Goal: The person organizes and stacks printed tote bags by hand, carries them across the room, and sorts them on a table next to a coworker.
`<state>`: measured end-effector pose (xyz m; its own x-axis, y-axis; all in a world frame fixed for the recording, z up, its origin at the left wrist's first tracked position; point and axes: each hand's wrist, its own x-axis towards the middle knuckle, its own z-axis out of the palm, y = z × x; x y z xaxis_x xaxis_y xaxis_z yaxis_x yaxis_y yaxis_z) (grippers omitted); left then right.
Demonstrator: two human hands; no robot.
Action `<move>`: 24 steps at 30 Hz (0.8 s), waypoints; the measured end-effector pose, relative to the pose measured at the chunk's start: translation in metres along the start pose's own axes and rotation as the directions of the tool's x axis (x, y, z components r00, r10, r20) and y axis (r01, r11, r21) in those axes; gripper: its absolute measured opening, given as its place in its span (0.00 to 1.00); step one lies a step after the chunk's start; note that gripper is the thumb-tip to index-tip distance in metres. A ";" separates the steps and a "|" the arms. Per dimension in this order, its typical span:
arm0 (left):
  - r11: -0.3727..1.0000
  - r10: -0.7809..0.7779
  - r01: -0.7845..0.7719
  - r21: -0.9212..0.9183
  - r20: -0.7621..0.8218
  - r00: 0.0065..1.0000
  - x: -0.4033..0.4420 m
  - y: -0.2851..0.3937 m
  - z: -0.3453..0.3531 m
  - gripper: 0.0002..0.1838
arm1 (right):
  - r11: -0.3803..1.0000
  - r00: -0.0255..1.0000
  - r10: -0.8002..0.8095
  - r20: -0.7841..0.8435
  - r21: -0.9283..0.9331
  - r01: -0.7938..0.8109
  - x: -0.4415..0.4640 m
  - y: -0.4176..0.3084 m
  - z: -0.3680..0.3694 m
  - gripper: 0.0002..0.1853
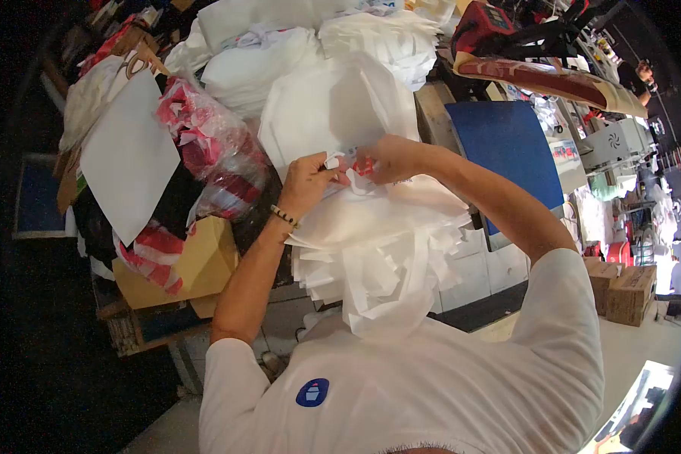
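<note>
A stack of thin white fabric-like bags [329, 227], with loop handles hanging toward my chest, lies in front of me. My left hand [306, 181] is at its far side, thumb and fingers pinched on a small white piece [331, 161]. A red and blue print [359, 164] shows on white material between my hands. My right hand [397, 160] is right beside this print, bent over it; its fingers are smeared by motion, so their grip cannot be made out. Just beyond my hands lies a large white sheet [310, 106] with raised edges.
Stacks of folded white material [261, 72] are behind the sheet. To the left lie a clear plastic bundle with red pieces [204, 144], a white board [132, 155] and a cardboard box [204, 261]. A blue panel [503, 155] and a red machine [484, 23] stand on the right.
</note>
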<state>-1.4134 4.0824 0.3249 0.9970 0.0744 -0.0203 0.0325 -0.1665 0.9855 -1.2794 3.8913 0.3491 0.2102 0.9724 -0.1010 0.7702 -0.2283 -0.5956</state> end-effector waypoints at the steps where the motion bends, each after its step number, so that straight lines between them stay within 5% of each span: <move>1: 1.000 -0.009 0.009 0.005 -0.005 1.000 -0.001 0.002 0.000 0.06 | 1.000 1.000 -0.003 -0.002 -0.003 0.003 0.000 -0.003 -0.003 0.14; 6: 0.985 -0.042 0.039 -0.169 -0.014 0.999 -0.001 -0.009 0.001 0.05 | 0.981 0.977 0.150 0.148 -0.149 -0.128 -0.011 -0.029 -0.011 0.26; 9: 0.975 -0.043 0.037 -0.219 -0.025 0.999 -0.002 -0.009 0.001 0.08 | 0.984 0.988 0.053 0.145 -0.177 -0.027 -0.017 -0.028 -0.008 0.32; 11: 0.965 -0.049 0.067 0.252 -0.075 0.996 0.000 0.001 -0.001 0.08 | 0.968 0.989 -0.127 0.077 -0.206 0.141 -0.022 -0.010 0.003 0.36; 13: 0.994 -0.069 0.061 -0.094 -0.083 0.994 0.002 -0.014 0.003 0.09 | 0.977 0.991 -0.098 0.088 -0.183 0.112 -0.021 -0.010 0.006 0.39; 14: 0.988 -0.086 0.073 -0.137 -0.090 0.992 -0.001 -0.011 0.005 0.08 | 0.995 0.997 -0.072 -0.014 -0.071 0.070 -0.025 -0.007 0.009 0.35; 15: 0.996 0.057 -0.054 0.064 -0.037 0.998 -0.004 -0.003 0.003 0.08 | 0.991 0.991 -0.131 -0.023 -0.029 0.130 -0.018 0.004 0.017 0.27; 17: 0.995 0.094 -0.094 0.016 -0.028 0.995 -0.003 -0.003 0.006 0.07 | 0.989 0.983 -0.109 -0.146 -0.114 0.093 -0.010 0.007 0.025 0.10; 19: 0.984 0.144 -0.144 0.109 0.008 0.990 0.001 -0.011 0.001 0.07 | 0.991 0.976 -0.059 -0.208 -0.131 0.031 0.001 0.004 0.025 0.12; 22: 0.953 0.208 -0.211 0.219 0.037 0.977 -0.003 -0.006 0.004 0.07 | 0.920 0.961 0.232 0.151 0.286 -0.267 0.010 0.018 0.024 0.14; 23: 0.942 0.234 -0.242 0.232 0.059 0.970 -0.008 -0.002 0.006 0.07 | 0.921 0.961 0.237 0.141 0.284 -0.268 0.009 0.016 0.022 0.14; 24: 0.929 0.266 -0.276 0.245 0.075 0.961 -0.016 0.001 0.008 0.07 | 0.787 0.920 0.302 0.249 0.480 -0.388 0.009 0.012 0.023 0.14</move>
<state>-1.4288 4.0727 0.3247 0.9721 -0.0469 0.2297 -0.2281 -0.4164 0.8801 -1.2819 3.8981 0.3230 0.2762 0.8376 -0.4712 0.2354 -0.5343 -0.8118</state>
